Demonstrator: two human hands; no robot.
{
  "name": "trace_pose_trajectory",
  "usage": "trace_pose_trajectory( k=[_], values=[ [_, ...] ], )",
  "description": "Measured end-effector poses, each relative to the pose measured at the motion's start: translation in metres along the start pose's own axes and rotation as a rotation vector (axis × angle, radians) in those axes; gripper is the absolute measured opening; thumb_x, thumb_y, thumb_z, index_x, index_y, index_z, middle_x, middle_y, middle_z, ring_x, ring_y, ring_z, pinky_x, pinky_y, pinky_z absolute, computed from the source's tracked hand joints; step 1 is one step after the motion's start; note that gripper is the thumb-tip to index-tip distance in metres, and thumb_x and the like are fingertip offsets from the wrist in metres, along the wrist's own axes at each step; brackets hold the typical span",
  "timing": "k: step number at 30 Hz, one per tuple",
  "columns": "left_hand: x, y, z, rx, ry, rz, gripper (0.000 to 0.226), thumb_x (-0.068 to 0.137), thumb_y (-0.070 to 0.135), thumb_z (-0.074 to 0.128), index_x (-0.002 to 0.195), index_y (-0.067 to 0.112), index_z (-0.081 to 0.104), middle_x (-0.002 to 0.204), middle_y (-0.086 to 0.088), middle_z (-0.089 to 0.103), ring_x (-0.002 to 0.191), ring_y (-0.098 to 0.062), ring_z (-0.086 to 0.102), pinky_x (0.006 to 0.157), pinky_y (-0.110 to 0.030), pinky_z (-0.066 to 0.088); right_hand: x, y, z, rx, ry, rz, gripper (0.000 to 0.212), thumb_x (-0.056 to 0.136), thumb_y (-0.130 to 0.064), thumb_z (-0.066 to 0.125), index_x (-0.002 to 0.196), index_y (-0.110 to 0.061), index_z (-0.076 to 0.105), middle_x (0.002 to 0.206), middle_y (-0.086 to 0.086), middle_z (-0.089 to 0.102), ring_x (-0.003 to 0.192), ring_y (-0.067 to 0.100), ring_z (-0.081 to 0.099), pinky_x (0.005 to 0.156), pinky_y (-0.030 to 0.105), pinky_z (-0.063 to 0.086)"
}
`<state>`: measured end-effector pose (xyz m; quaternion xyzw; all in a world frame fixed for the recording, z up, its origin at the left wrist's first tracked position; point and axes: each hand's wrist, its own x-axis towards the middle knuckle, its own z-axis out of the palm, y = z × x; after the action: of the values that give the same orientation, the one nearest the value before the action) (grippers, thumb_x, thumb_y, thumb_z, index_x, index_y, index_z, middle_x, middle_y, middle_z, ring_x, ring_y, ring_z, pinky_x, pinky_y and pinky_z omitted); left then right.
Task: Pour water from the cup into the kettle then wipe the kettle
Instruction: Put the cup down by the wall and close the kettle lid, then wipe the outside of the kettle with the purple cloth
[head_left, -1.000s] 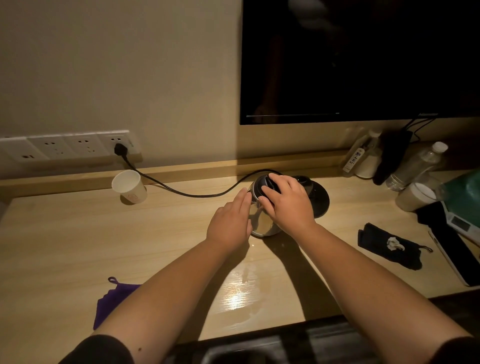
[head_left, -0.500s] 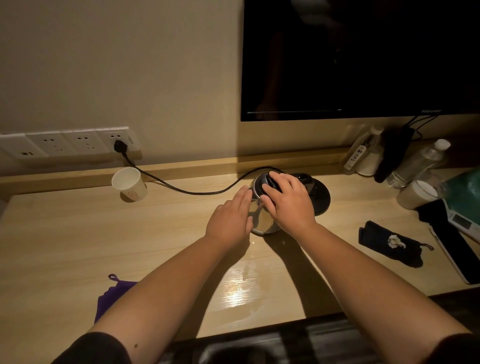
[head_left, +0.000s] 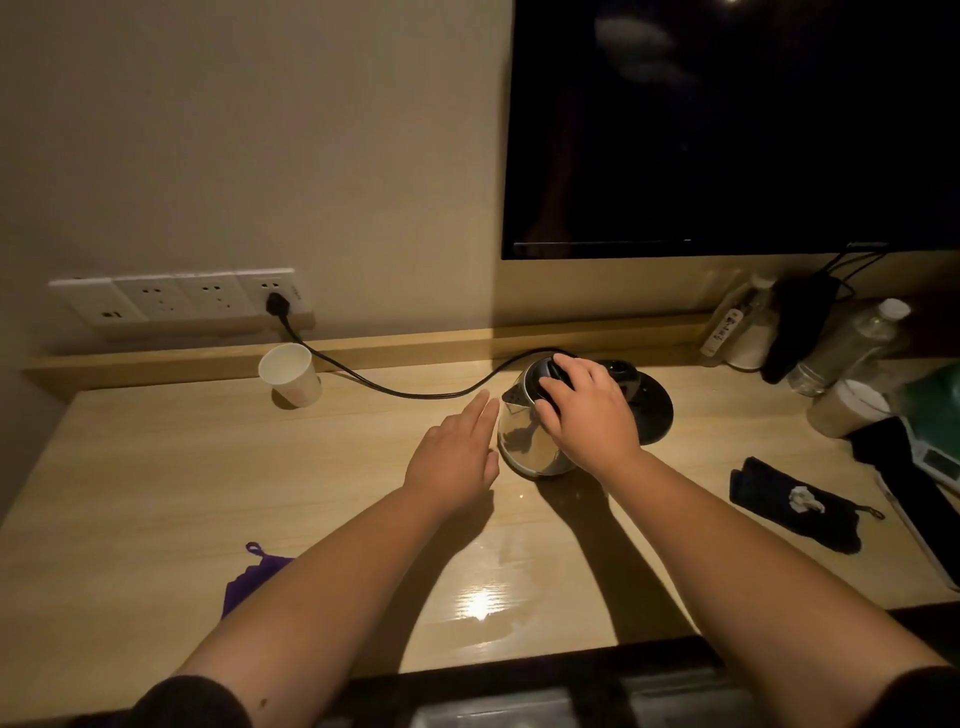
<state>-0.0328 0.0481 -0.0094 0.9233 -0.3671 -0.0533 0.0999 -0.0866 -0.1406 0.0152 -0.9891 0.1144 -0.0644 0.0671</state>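
The kettle (head_left: 530, 441) stands on the desk (head_left: 156, 493), off its base (head_left: 652, 415), which lies just behind it to the right. The right hand (head_left: 587, 410) is clamped over the lid and top; whether it grips the handle is hidden. The left hand (head_left: 457, 457) is flat, fingers together, just beside the steel wall and holding nothing. The cup (head_left: 291, 374) stands well to the left by the wall, and a purple cloth (head_left: 254, 577) lies near the front edge. The kettle looks stiff, smooth and slippery, likely light until filled, best held by the handle. The paper cup probably crushes easily, so take it lightly around the middle
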Motion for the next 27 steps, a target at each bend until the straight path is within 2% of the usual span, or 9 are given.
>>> trace_pose_trajectory(
  k=[7, 11, 14, 17, 20, 24, 27],
  values=[
    [-0.055, -0.036, -0.013, 0.046, -0.043, -0.125, 0.061, 0.099, 0.036, 0.039, 0.153, 0.02, 0.017, 0.162, -0.003, 0.011, 0.14, -0.024, 0.029, 0.11, -0.039, 0.031, -0.005, -0.006, -0.009, -0.005, -0.029, 0.002, 0.046, 0.101, -0.044, 0.044, 0.14, -0.021, 0.051, 0.157, 0.008, 0.035, 0.145, 0.029, 0.026, 0.118, 0.047, 0.017],
    [-0.108, -0.069, -0.009, 0.059, -0.079, -0.256, 0.058, 0.099, 0.037, 0.039, 0.151, 0.02, 0.022, 0.161, -0.003, 0.017, 0.14, -0.023, 0.03, 0.11, -0.04, 0.031, -0.023, -0.027, -0.005, -0.003, 0.058, -0.143, 0.045, 0.097, -0.037, 0.054, 0.139, -0.02, 0.054, 0.153, 0.013, 0.04, 0.145, 0.033, 0.026, 0.119, 0.054, 0.01],
    [-0.15, -0.1, -0.001, 0.069, -0.137, -0.391, 0.057, 0.099, 0.039, 0.038, 0.151, 0.021, 0.025, 0.161, -0.003, 0.019, 0.14, -0.023, 0.029, 0.111, -0.04, 0.03, -0.042, -0.063, 0.014, 0.037, -0.015, -0.267, 0.044, 0.097, -0.038, 0.053, 0.138, -0.02, 0.054, 0.151, 0.013, 0.042, 0.145, 0.034, 0.027, 0.118, 0.053, 0.007],
    [-0.185, -0.126, 0.005, 0.085, -0.197, -0.482, 0.057, 0.098, 0.04, 0.04, 0.149, 0.019, 0.029, 0.16, -0.004, 0.022, 0.14, -0.024, 0.03, 0.11, -0.041, 0.03, -0.061, -0.099, 0.041, 0.078, -0.157, -0.367, 0.043, 0.099, -0.042, 0.045, 0.134, -0.021, 0.059, 0.149, 0.011, 0.047, 0.144, 0.034, 0.029, 0.119, 0.053, 0.011],
    [-0.206, -0.142, 0.009, 0.099, -0.213, -0.505, 0.058, 0.098, 0.041, 0.039, 0.149, 0.018, 0.029, 0.159, -0.006, 0.024, 0.14, -0.025, 0.029, 0.112, -0.041, 0.03, -0.077, -0.13, 0.066, 0.062, -0.331, -0.419, 0.048, 0.1, -0.047, 0.034, 0.137, -0.024, 0.055, 0.154, 0.007, 0.04, 0.146, 0.03, 0.024, 0.12, 0.051, 0.013],
    [-0.218, -0.159, 0.017, 0.112, -0.215, -0.442, 0.059, 0.097, 0.042, 0.037, 0.149, 0.016, 0.029, 0.157, -0.008, 0.026, 0.14, -0.024, 0.029, 0.113, -0.04, 0.028, -0.093, -0.17, 0.094, 0.074, -0.434, -0.493, 0.065, 0.093, -0.052, 0.018, 0.137, -0.02, 0.053, 0.15, 0.01, 0.045, 0.141, 0.033, 0.034, 0.116, 0.048, 0.021],
    [-0.22, -0.173, 0.029, 0.128, -0.236, -0.328, 0.062, 0.097, 0.046, 0.034, 0.15, 0.015, 0.025, 0.159, -0.009, 0.022, 0.144, -0.026, 0.022, 0.117, -0.041, 0.021, -0.101, -0.202, 0.111, 0.11, -0.45, -0.533, 0.064, 0.089, -0.051, 0.027, 0.134, -0.014, 0.054, 0.14, 0.013, 0.053, 0.129, 0.036, 0.046, 0.109, 0.049, 0.033]
  ],
)
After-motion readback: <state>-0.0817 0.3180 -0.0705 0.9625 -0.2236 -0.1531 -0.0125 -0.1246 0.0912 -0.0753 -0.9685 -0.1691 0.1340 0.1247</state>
